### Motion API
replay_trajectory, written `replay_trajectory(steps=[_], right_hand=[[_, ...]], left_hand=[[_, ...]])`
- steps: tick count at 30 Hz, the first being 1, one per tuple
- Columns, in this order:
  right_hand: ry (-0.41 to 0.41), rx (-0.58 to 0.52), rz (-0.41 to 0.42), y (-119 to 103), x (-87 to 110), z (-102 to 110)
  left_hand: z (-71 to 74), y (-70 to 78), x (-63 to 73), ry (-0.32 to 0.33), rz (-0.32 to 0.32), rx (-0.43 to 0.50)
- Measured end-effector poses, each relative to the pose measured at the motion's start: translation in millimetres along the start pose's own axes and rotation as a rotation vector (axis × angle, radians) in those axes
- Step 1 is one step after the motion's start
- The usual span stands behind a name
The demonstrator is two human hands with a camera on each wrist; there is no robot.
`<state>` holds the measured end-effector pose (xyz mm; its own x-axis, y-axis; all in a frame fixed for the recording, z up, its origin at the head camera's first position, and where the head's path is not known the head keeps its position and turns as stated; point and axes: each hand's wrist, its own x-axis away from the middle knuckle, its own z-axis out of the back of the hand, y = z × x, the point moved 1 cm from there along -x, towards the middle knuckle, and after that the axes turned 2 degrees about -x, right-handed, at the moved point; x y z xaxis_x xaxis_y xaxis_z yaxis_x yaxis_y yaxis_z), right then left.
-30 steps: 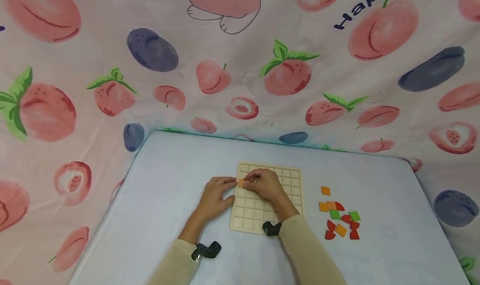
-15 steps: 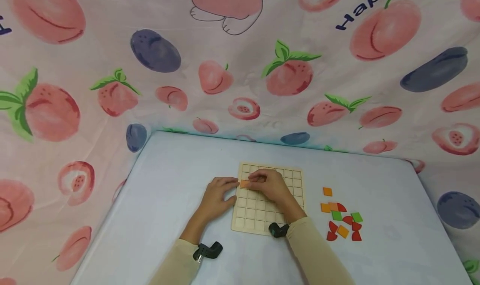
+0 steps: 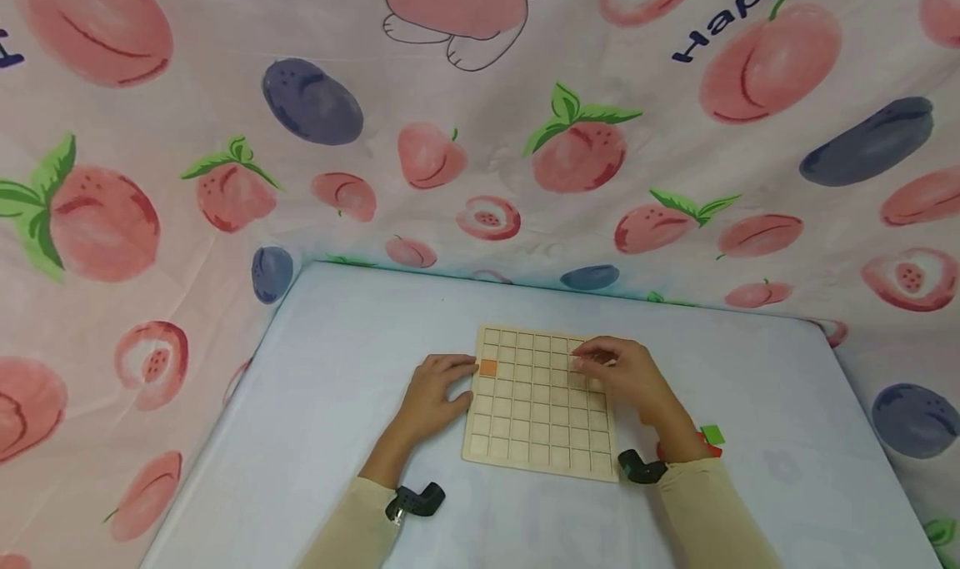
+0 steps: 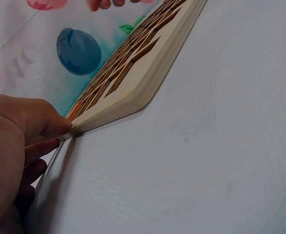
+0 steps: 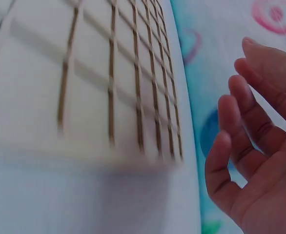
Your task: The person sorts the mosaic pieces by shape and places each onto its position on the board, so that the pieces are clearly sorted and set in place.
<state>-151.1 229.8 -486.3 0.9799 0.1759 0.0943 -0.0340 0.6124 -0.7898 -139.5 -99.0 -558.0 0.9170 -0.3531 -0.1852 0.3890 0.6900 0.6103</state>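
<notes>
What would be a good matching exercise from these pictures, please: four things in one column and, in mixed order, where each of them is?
Things
1. left hand
2. orange tile
3. right hand
4. green tile

Places
A. on the table, to the right of the board
B. seen over the board's right side in the head view, holding nothing
C. touching the board's left edge
D. lying on the board

Right pairs: 1-C, 2-D, 3-B, 4-A
</notes>
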Motion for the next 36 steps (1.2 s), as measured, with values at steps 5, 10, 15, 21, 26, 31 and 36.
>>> replay_trajectory(steps=[5, 10, 15, 21, 26, 31, 36], right_hand=[[0.05, 0.123, -0.053, 20, 13.6, 32], [0.059, 0.193, -0.127, 45, 26.8, 58], [0.054, 0.234, -0.226, 70, 35.1, 73], [0.036, 0.211, -0.289, 96, 39.7, 79], [0.0, 0.18, -0.359, 106, 38.5, 81], [-0.059, 0.169, -0.408, 104, 33.3, 82], [-0.068, 0.199, -0.375, 97, 32.4, 82]], left_hand=[[-0.1, -0.6, 0.0, 0.002, -0.001, 0.002], [-0.9, 0.1, -0.1, 0.005, 0.001, 0.012], [-0.3, 0.3, -1.2, -0.001, 0.006, 0.023], [1.5, -1.8, -1.4, -0.033, 0.022, 0.024], [3.8, -3.4, -0.6, -0.054, 0.008, 0.039], [6.3, -4.6, -0.7, -0.063, -0.001, 0.036], [6.2, -4.8, -1.6, -0.065, -0.006, 0.033]])
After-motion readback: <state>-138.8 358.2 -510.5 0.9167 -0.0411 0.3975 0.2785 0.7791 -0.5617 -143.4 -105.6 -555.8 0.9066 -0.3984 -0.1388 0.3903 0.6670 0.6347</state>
